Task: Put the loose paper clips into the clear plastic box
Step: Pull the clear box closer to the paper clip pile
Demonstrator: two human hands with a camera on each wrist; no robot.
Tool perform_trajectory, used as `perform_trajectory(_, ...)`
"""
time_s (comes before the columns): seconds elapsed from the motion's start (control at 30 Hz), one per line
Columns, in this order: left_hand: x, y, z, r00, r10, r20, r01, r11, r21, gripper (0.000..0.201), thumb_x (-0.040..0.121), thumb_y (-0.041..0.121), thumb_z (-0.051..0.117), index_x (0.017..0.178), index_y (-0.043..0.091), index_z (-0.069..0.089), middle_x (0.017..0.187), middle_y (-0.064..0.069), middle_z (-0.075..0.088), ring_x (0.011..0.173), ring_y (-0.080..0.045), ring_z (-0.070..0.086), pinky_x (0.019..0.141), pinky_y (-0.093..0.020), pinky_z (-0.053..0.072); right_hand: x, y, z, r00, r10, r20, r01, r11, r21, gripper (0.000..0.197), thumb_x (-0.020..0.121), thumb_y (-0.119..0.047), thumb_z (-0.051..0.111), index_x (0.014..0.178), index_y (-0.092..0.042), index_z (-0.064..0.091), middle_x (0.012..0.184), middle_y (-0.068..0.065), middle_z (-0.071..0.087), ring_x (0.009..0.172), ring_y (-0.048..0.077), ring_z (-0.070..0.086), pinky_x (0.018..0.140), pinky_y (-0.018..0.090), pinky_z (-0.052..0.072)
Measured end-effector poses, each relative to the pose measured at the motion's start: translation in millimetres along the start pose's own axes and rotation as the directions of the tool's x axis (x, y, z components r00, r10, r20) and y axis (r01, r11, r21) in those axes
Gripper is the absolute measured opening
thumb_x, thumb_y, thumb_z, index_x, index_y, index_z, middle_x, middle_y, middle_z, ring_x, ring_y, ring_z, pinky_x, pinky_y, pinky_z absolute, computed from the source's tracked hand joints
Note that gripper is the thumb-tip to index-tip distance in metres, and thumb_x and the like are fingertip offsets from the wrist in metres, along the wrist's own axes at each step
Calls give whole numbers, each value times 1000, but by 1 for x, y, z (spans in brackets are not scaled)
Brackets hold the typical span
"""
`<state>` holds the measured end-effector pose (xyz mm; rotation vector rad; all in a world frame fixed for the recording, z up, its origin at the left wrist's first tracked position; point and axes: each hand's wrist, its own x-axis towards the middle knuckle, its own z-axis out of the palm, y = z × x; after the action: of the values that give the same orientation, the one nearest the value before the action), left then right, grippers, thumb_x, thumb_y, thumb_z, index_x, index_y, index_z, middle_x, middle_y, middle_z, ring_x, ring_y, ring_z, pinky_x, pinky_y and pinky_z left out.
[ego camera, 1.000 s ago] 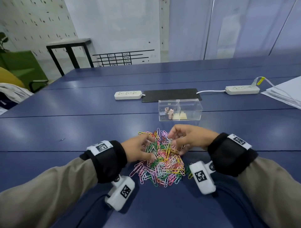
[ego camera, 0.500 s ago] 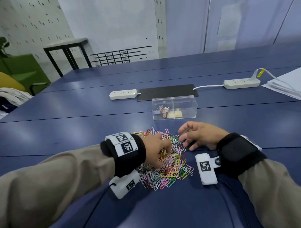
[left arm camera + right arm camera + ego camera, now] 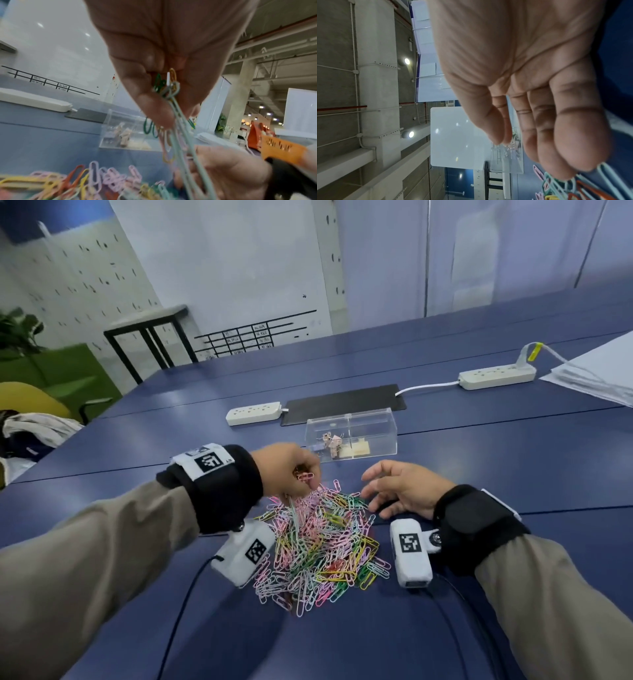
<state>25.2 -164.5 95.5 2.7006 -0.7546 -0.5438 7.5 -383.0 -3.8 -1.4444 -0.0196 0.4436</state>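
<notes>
A heap of coloured paper clips (image 3: pixel 322 546) lies on the blue table (image 3: pixel 513 467) in front of me. My left hand (image 3: pixel 301 470) is raised over the heap's far edge and pinches a bunch of clips (image 3: pixel 169 86), with strands dangling down. My right hand (image 3: pixel 387 491) lies relaxed on the table at the heap's right edge, fingers (image 3: pixel 573 135) straight, holding nothing. The clear plastic box (image 3: pixel 352 436) stands just beyond both hands, with a few small clips and a pale piece inside; it also shows in the left wrist view (image 3: pixel 123 129).
Behind the box lie a black mat (image 3: pixel 342 404) and a white power strip (image 3: pixel 253 413). A second power strip (image 3: pixel 496 376) and a stack of white paper (image 3: pixel 599 371) sit at the far right. Cables from the wrist cameras trail toward me.
My left hand has lifted out of the heap with a bunch of clips and moved toward the box. My right hand has opened and drawn to the heap's right side.
</notes>
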Motion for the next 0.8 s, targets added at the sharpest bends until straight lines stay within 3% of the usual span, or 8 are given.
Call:
perform_trajectory(0.13, 2, 15, -19, 998, 56, -9, -56, 985, -165, 27, 78, -4, 59, 70, 22, 59, 66, 1, 62, 54, -5, 58, 52, -15, 49, 2, 1, -3, 1000, 4, 26, -4, 1000, 11, 12, 88, -1, 52, 96, -10, 52, 85, 15, 63, 61, 21, 62, 46, 25, 52)
perform_trajectory(0.27, 26, 31, -16, 996, 77, -42, -85, 969, -231, 26, 78, -5, 60, 70, 20, 58, 64, -1, 59, 54, -11, 58, 52, -20, 55, 2, -1, -11, 1000, 7, 15, -8, 999, 39, 11, 88, -1, 53, 95, -9, 53, 86, 15, 64, 58, 20, 62, 45, 25, 52)
perform_trajectory(0.37, 45, 36, 3, 996, 63, -64, -78, 960, -268, 27, 78, -6, 59, 69, 20, 57, 66, -4, 59, 56, -17, 58, 58, -30, 58, 2, -7, -24, 984, -90, -152, 91, 996, 1, 16, 86, 0, 52, 98, -10, 51, 80, 11, 61, 53, 16, 58, 42, 24, 47)
perform_trajectory(0.47, 47, 31, 15, 994, 48, -102, -82, 926, -368, 25, 78, -7, 58, 70, 16, 58, 64, -3, 56, 46, -6, 55, 51, -21, 54, 10, -20, -40, 895, -278, -349, 222, 956, -193, 31, 85, -3, 53, 110, -20, 48, 74, 9, 52, 55, 15, 51, 41, 24, 41)
perform_trajectory(0.53, 44, 26, 13, 988, 51, -147, -107, 907, -406, 23, 78, -7, 58, 71, 15, 58, 65, -4, 56, 45, -5, 53, 51, -20, 54, 21, -30, -46, 883, -330, -333, 194, 904, -381, 43, 84, -4, 55, 115, -31, 44, 68, 8, 47, 54, 17, 48, 38, 23, 40)
perform_trajectory(0.6, 38, 18, 5, 980, 32, -196, -112, 903, -414, 23, 78, -6, 59, 71, 15, 58, 65, -3, 56, 46, -6, 53, 53, -22, 55, 37, -37, -45, 911, -287, -295, 86, 834, -545, 46, 83, -9, 57, 113, -40, 42, 64, 6, 43, 53, 19, 44, 38, 24, 38)
perform_trajectory(0.73, 25, -2, -13, 965, -51, -259, -63, 909, -413, 25, 79, -7, 58, 69, 16, 57, 64, 0, 57, 48, -4, 55, 54, -21, 56, 52, -46, -36, 933, -270, -238, -37, 587, -809, 10, 85, -14, 57, 89, -23, 53, 69, -8, 45, 75, 19, 47, 54, 22, 35)
perform_trajectory(0.8, 19, -12, -22, 953, -91, -288, -42, 905, -423, 25, 80, -8, 58, 70, 15, 56, 66, -2, 57, 47, -2, 55, 52, -20, 56, 51, -45, -31, 931, -304, -203, -13, 528, -849, 10, 85, -14, 56, 79, -20, 53, 66, -13, 42, 78, 17, 47, 64, 22, 32)
